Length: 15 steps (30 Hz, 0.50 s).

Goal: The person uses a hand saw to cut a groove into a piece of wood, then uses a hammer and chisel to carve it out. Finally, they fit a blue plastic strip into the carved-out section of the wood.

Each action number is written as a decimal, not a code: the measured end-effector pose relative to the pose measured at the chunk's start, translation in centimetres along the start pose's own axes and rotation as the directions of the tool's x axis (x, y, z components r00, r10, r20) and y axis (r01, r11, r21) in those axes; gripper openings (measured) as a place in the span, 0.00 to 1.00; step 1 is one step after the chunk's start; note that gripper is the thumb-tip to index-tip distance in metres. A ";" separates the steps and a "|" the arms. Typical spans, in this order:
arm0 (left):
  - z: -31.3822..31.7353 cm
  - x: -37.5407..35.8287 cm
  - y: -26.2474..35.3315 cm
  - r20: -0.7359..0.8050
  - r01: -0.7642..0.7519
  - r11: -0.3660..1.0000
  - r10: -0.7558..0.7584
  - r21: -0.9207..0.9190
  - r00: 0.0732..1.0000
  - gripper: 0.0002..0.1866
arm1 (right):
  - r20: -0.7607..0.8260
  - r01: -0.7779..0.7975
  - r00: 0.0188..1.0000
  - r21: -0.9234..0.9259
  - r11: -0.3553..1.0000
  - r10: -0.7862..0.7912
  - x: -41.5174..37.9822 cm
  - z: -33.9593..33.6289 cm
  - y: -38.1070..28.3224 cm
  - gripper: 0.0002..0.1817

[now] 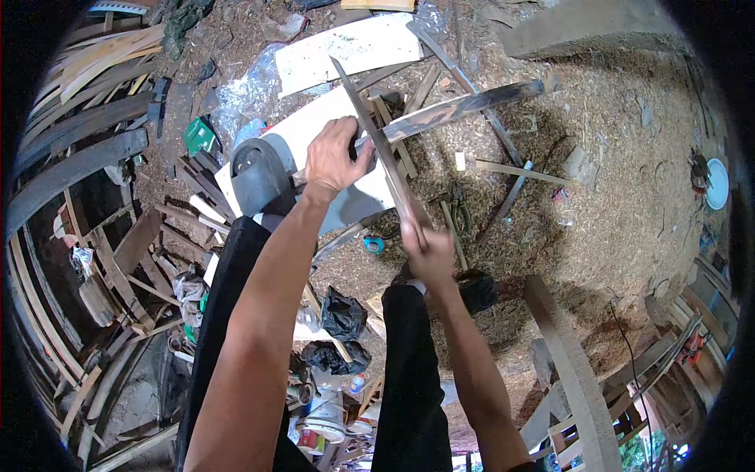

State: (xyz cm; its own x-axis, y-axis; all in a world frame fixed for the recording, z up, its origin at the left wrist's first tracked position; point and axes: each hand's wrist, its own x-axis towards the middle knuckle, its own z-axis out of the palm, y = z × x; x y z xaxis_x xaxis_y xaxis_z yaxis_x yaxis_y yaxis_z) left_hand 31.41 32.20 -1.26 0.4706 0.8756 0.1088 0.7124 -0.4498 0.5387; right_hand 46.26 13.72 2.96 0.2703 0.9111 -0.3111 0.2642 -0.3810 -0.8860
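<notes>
My right hand point(429, 253), a little blurred, is closed around the handle end of a handsaw point(376, 138). The long saw blade slants up and left across a wooden strip point(440, 116) with dark, stained patches. On the left of the blade, my left hand point(334, 155) grips the strip, its thumb close to the saw. Beneath them lies a white board point(303, 130). A dark grey shoe point(261, 173) rests on that board beside my left hand. Whether the blade has cut into the strip is hidden from me.
Sawdust covers the ground. A tape measure point(374, 245) and pliers point(462, 211) lie near my right hand. A metal bar point(472, 90) crosses under the strip. Long planks point(79, 149) are piled at left; a thick beam point(578, 370) stands at lower right.
</notes>
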 end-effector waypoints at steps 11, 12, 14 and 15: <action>-0.3 0.0 0.0 0.013 0.029 1.000 -0.029 0.003 1.000 0.16 | 0.038 -0.077 0.996 -0.033 0.996 0.078 -6.6 -3.5 3.3 0.21; -0.2 0.1 0.1 0.025 0.026 1.000 -0.026 0.003 0.999 0.16 | 0.036 -0.079 0.996 -0.037 0.996 0.080 -5.9 -3.1 2.9 0.21; -0.2 0.3 0.1 0.022 0.017 1.000 -0.017 0.020 1.000 0.16 | -0.026 -0.098 0.995 0.053 0.994 0.099 -1.8 -0.8 0.7 0.22; -0.2 0.2 0.0 0.025 0.015 1.000 -0.015 0.021 1.000 0.16 | -0.010 -0.094 0.995 0.065 0.993 0.095 0.6 0.1 -0.5 0.22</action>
State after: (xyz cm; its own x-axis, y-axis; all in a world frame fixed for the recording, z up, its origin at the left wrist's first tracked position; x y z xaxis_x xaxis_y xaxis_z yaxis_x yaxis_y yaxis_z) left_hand 31.43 32.35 -1.09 0.4725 0.8777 0.0800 0.7299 -0.4406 0.5227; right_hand 46.17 14.48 3.18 0.3038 0.8692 -0.3902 0.1771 -0.4539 -0.8733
